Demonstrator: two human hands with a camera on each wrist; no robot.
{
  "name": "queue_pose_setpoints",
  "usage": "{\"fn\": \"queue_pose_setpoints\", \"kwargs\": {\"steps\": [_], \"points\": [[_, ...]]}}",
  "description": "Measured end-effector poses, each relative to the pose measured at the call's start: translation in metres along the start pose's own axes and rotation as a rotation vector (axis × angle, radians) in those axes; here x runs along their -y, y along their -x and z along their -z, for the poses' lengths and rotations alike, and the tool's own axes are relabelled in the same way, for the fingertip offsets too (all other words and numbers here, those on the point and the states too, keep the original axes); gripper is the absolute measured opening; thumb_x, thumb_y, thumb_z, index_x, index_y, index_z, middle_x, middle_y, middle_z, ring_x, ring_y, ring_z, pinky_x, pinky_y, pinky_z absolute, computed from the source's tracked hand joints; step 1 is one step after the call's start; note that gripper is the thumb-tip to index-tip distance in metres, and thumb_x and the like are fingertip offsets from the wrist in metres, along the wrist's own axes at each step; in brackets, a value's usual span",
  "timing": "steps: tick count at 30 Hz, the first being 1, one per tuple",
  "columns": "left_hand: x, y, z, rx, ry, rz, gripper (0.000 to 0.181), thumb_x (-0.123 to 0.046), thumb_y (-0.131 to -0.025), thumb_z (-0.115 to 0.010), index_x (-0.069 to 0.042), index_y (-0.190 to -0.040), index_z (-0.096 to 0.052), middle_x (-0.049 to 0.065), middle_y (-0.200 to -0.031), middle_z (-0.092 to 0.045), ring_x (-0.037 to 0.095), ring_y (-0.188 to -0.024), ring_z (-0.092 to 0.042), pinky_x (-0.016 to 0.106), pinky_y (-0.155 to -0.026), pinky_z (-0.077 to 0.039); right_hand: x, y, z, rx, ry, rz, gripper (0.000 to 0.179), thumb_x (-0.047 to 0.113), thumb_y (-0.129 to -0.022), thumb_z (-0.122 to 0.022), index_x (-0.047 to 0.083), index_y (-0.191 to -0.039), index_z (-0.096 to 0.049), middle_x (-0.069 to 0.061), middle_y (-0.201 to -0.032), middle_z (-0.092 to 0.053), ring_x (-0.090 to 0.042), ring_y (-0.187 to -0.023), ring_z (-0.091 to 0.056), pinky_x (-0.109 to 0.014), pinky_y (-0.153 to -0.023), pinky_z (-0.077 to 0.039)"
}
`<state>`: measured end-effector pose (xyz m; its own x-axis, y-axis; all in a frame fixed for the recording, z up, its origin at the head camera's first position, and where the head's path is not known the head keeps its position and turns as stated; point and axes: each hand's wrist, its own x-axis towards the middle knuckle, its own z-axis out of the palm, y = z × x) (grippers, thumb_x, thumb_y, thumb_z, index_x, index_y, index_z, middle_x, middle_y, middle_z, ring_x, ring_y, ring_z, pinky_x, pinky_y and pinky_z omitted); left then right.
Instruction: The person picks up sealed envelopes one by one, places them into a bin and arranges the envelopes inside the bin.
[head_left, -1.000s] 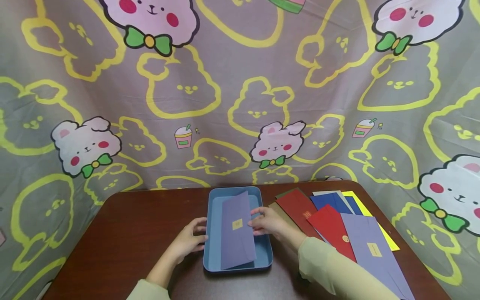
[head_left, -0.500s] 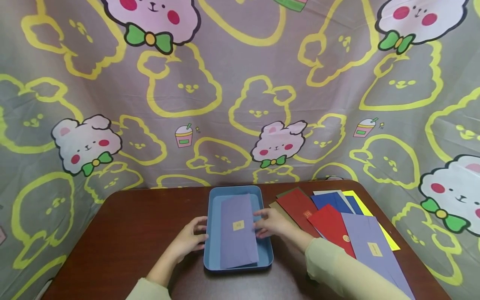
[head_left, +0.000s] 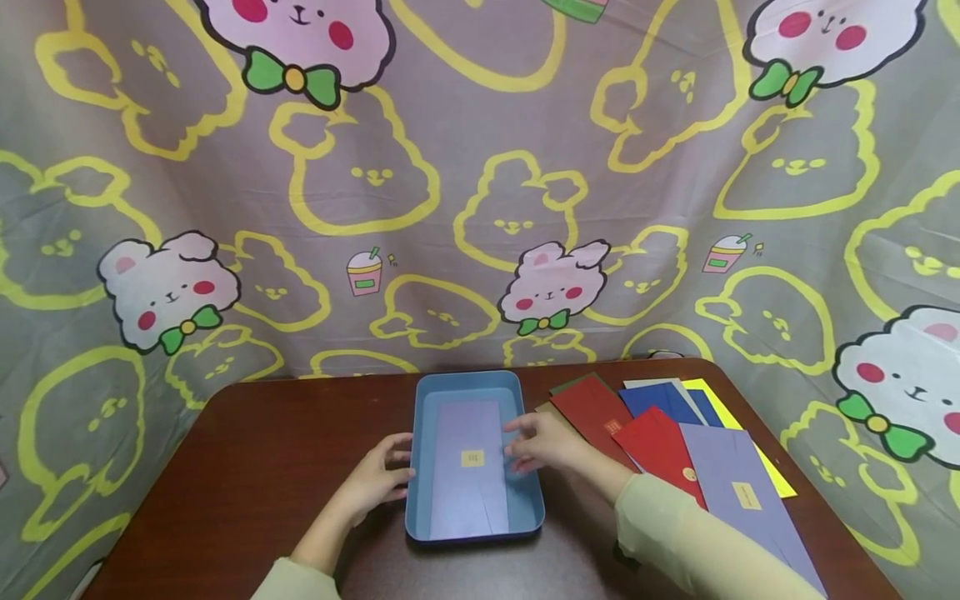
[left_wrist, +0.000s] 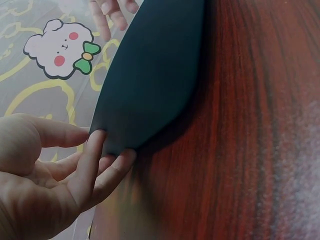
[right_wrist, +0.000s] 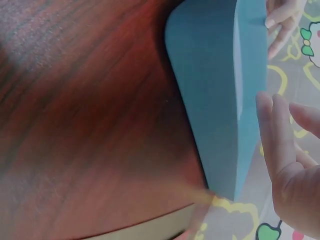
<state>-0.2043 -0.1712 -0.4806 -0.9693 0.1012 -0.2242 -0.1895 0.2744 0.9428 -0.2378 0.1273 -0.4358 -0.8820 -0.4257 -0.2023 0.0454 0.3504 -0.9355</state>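
In the head view, a lilac envelope (head_left: 469, 492) with a small yellow label lies flat inside a blue tray (head_left: 420, 500). My left hand (head_left: 375, 479) is at the tray's left side, its fingertips against the outer wall; the left wrist view shows those fingers (left_wrist: 95, 165) relaxed along the tray's dark side. My right hand (head_left: 543, 442) hovers over the tray's right rim beside the envelope and holds nothing. Its fingers (right_wrist: 279, 130) extend loosely in the right wrist view.
Right of the tray lie overlapping envelopes: a dark red one (head_left: 588, 408), a bright red one (head_left: 663, 454), a blue one (head_left: 660, 404), a yellow one (head_left: 776, 479) and another lilac one (head_left: 738, 467). A patterned cloth (head_left: 442, 208) hangs behind the brown table (head_left: 285, 450).
The lilac envelope was tilted with its right edge at my right fingers; it has dropped flat into the tray. My right hand has let go and drawn slightly right. My left hand stays put.
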Motion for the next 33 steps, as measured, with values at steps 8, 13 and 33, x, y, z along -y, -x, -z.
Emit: {"fn": "queue_pose_setpoints", "kwargs": {"steps": [8, 13, 33], "points": [[0.0, 0.0, 0.001, 0.001, 0.0, -0.003, 0.054, 0.007, -0.096, -0.064, 0.003, -0.146, -0.045, 0.026, -0.127, -0.06, 0.03, -0.097, -0.067, 0.047, -0.077, -0.06, 0.009, 0.005, 0.012, -0.025, 0.08, 0.06, 0.035, -0.002, -0.093, -0.071, -0.011, -0.126, -0.063, -0.021, -0.097, -0.072, -0.033, -0.08, -0.074, -0.041, -0.073, -0.061], [0.001, 0.001, 0.001, 0.002, 0.003, -0.001, 0.054, 0.007, -0.096, -0.063, 0.003, -0.146, -0.045, 0.026, -0.127, -0.06, 0.03, -0.097, -0.068, 0.047, -0.077, -0.06, 0.01, 0.011, 0.024, -0.071, 0.134, 0.095, 0.031, 0.0, -0.092, -0.073, -0.006, -0.122, -0.068, -0.014, -0.093, -0.071, -0.033, -0.08, -0.073, -0.044, -0.073, -0.061], [0.002, -0.001, 0.001, 0.003, 0.005, 0.002, 0.054, 0.006, -0.096, -0.063, 0.003, -0.147, -0.045, 0.026, -0.127, -0.06, 0.031, -0.098, -0.067, 0.048, -0.078, -0.06, -0.006, 0.068, 0.079, -0.221, 0.323, 0.126, 0.04, 0.006, -0.093, -0.074, -0.002, -0.13, -0.064, -0.006, -0.093, -0.07, -0.03, -0.082, -0.07, -0.042, -0.07, -0.06]]}}
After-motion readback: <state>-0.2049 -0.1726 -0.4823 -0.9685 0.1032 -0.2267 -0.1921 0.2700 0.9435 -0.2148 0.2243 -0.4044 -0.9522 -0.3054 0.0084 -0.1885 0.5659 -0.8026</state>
